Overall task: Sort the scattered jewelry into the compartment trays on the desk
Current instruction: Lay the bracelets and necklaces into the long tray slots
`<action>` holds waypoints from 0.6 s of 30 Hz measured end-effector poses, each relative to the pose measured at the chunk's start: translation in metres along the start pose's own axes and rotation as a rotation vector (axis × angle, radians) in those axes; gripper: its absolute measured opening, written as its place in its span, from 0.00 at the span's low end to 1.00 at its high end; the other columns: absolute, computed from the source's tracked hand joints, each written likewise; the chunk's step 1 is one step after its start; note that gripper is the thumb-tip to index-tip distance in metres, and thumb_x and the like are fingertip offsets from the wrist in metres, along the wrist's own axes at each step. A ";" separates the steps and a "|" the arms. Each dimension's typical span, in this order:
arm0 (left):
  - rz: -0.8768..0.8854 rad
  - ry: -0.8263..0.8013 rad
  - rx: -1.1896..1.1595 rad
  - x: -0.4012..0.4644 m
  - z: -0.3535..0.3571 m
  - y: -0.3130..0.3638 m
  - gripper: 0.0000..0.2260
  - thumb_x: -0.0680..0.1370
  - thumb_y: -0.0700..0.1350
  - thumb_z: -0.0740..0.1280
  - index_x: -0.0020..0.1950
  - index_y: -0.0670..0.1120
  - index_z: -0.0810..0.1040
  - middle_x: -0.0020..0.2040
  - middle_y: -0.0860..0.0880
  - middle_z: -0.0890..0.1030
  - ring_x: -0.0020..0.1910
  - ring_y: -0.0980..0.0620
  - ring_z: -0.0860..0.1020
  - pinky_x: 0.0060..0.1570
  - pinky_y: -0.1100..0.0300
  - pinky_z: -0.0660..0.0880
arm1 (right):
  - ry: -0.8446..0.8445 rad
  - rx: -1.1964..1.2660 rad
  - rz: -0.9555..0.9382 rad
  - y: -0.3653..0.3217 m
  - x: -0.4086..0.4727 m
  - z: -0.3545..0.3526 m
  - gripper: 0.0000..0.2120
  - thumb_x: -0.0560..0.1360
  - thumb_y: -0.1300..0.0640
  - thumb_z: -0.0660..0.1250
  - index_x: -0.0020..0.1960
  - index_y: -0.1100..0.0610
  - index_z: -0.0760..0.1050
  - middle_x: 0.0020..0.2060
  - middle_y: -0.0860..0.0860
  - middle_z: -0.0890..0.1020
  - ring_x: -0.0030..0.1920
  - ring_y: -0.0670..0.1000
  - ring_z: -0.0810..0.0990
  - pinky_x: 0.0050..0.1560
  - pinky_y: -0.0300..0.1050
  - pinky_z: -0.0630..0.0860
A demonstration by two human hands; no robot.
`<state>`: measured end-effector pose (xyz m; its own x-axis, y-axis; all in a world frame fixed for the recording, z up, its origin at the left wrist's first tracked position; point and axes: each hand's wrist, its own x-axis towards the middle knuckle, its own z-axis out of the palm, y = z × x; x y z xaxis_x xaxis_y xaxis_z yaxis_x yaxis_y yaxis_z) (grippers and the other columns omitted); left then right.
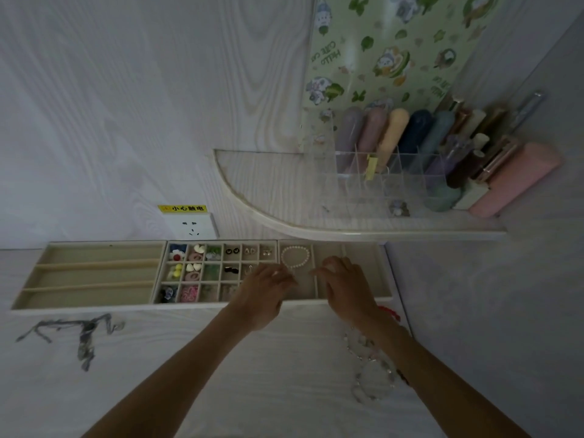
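Two hands, the left hand (265,281) and right hand (343,279), are held apart over the right tray (360,257), their grip indiscernible, just below the pearl bracelet (295,257) laid in its left compartment.

There's a wall socket (190,226) with a yellow warning sticker (182,208) above it, a clear organizer (379,184) full of pastel tubes on a curved shelf (271,197), plus grey scribbles (79,333) on the table (221,358).
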<state>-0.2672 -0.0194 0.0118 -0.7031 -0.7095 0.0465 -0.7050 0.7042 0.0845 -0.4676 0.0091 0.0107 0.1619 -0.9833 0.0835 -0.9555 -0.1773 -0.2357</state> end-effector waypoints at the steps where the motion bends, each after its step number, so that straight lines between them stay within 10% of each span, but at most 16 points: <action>1: 0.025 -0.043 0.021 -0.002 0.000 0.002 0.17 0.61 0.46 0.72 0.50 0.54 0.82 0.50 0.56 0.83 0.52 0.51 0.81 0.51 0.57 0.77 | -0.062 -0.025 -0.041 0.001 0.001 0.000 0.24 0.64 0.68 0.63 0.55 0.49 0.79 0.54 0.54 0.78 0.55 0.59 0.77 0.51 0.52 0.72; 6: 0.082 -0.105 0.060 -0.001 -0.002 0.012 0.19 0.68 0.53 0.54 0.49 0.54 0.83 0.49 0.57 0.84 0.53 0.51 0.80 0.56 0.56 0.71 | -0.283 -0.126 -0.129 -0.010 0.004 -0.013 0.30 0.72 0.70 0.58 0.70 0.48 0.67 0.75 0.54 0.56 0.74 0.56 0.53 0.72 0.52 0.47; 18: 0.050 -0.148 0.084 -0.009 -0.004 0.008 0.21 0.69 0.53 0.53 0.44 0.50 0.85 0.50 0.51 0.84 0.52 0.50 0.80 0.59 0.53 0.69 | -0.295 -0.166 -0.104 -0.010 0.013 -0.014 0.26 0.75 0.65 0.57 0.71 0.48 0.65 0.75 0.55 0.57 0.75 0.56 0.52 0.73 0.53 0.46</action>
<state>-0.2664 -0.0070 0.0160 -0.7390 -0.6664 -0.0988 -0.6698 0.7425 0.0023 -0.4595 -0.0016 0.0277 0.3021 -0.9341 -0.1902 -0.9531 -0.2922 -0.0785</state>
